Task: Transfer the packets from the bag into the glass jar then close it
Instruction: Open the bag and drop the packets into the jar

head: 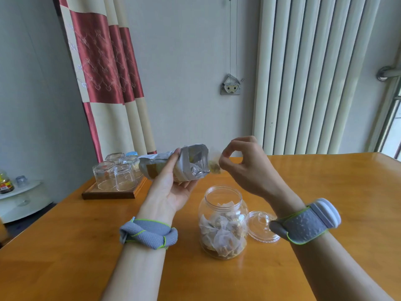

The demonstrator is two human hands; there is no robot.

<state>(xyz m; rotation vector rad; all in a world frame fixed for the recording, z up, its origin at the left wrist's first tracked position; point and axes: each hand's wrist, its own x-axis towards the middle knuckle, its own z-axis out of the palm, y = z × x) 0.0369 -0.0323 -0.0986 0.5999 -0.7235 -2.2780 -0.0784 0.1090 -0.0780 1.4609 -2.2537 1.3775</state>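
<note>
Side shelf: at far left, a white shelf [20,190] carries a dark jar with a red label [6,183].
Tray: a wooden tray [108,193] at the table's back left corner holds several upturned drinking glasses [117,172].
Left hand: the left hand [171,187], palm up, is wrapped around the silver foil bag [173,166], which lies on its side above the table with its open mouth facing right.
Packet: a mesh packet [213,167] with yellowish contents sits just outside the bag's mouth, pinched between the thumb and forefinger of the right hand [245,168]; the other fingers are curled loosely above.
Jar: the clear jar [223,222] stands open on the orange wooden table [65,246], below and between the two hands, roughly half filled with similar packets.
Lid: the clear lid [260,227] lies on the table just right of the jar, partly behind the right wrist.
Wrists: both wear grey bands edged in green.
</note>
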